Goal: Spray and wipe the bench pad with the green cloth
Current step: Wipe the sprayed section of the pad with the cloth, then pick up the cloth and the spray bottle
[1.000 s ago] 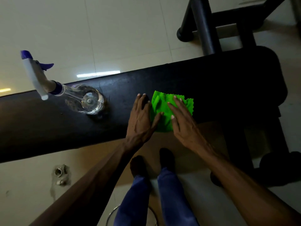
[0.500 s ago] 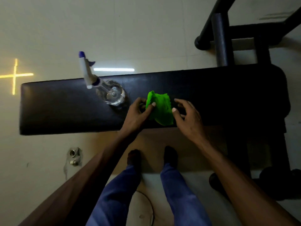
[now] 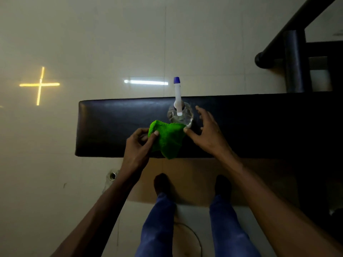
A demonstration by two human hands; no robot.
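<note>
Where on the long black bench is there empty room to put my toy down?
The black padded bench is bare from its left end up to the left hand, and again rightward past the right hand. The middle is crowded: the bright green cloth, the clear spray bottle with the white and blue nozzle and both hands sit together there.

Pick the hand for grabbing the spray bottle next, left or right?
Right. The right hand is open, fingers spread right beside the spray bottle standing on the bench pad. The left hand is pinching the green cloth, so it is occupied.
</note>
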